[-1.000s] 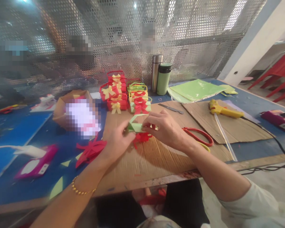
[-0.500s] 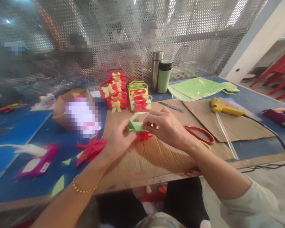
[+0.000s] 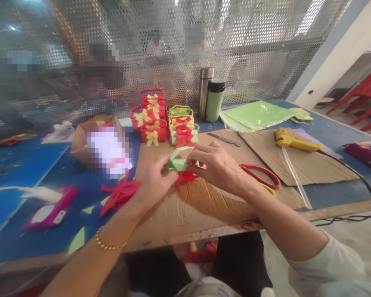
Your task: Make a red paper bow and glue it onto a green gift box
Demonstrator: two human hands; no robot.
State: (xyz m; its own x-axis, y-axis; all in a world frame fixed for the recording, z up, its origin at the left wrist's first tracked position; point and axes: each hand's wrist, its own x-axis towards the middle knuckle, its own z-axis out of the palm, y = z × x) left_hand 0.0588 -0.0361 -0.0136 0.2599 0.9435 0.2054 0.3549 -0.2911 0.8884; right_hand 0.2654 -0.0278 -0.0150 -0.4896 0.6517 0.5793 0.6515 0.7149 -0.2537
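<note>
A small light green paper basket with a raised handle is held between my hands above the brown cardboard. My left hand grips its left side, thumb in front. The fingers of my right hand are closed on its right side and hide part of it. Red paper loops show just below the basket; whether they are fixed to it I cannot tell. Behind my hands stand finished-looking red baskets with yellow bows and green and yellow ones with red bows.
Red-handled scissors lie beside my right forearm. Farther right is a yellow glue gun with a cable. Two bottles and green sheets stand or lie behind. On the left are red paper pieces, a box and a purple power strip.
The whole view has shifted very slightly. Both hands keep the same hold on the green basket.
</note>
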